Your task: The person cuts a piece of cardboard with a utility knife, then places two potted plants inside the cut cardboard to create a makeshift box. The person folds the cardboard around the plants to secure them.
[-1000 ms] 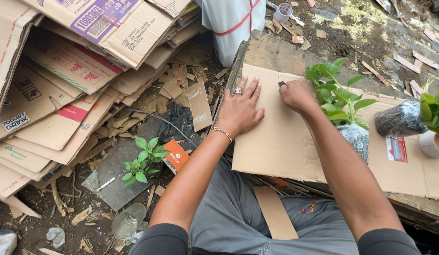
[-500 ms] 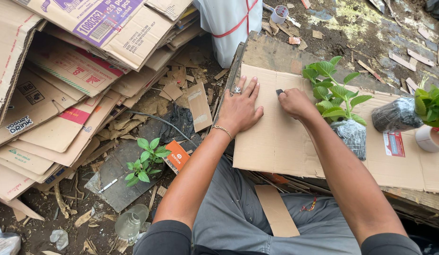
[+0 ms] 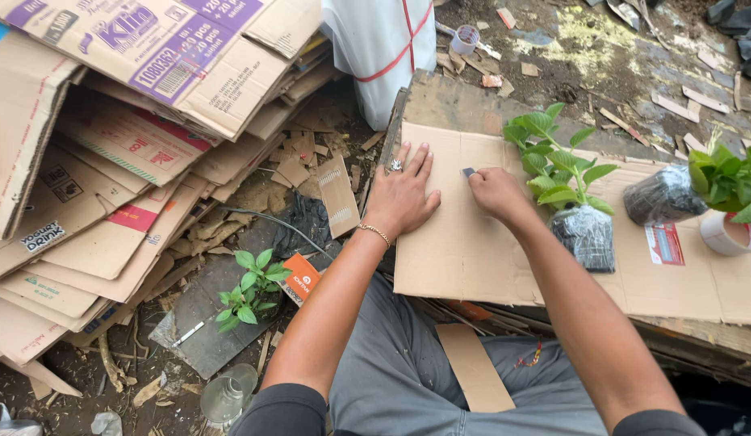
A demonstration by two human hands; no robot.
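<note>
Cardboard sheet [image 3: 472, 250], plain brown and flattened, lies across a rough wooden board [image 3: 464, 101] in front of the seated person, its near edge overhanging the grey-trousered lap. The left hand [image 3: 402, 196] is spread wide and pressed flat on the sheet near its left edge, fingers fanned toward the far side, a ring on one finger and a thin bracelet at the wrist; it looks placed to pin the sheet so it cannot slide. The right hand [image 3: 495, 192] is curled narrow around a small blade [image 3: 468, 172], whose tip touches the cardboard just beside the left hand's fingertips, held low and angled as for scoring a line. A seedling in a black plastic bag [image 3: 583, 234] stands on the sheet just right of the right forearm, and a second dark bag [image 3: 664, 196] lies tipped further right, near a roll of tape [image 3: 726, 234] at the sheet's right edge; their weight may help hold the sheet down. A small red-and-white label [image 3: 662, 244] is stuck on the cardboard between the bags. Off the left edge, a leaning stack of flattened cartons [image 3: 109, 161] shows purple, red and green printed panels. On the ground below it sit a small orange packet [image 3: 301, 278], another green seedling [image 3: 250, 291] and a clear plastic cup [image 3: 230, 396]. A white sack with red stripe [image 3: 383, 48] stands beyond the board's far-left corner.
</note>
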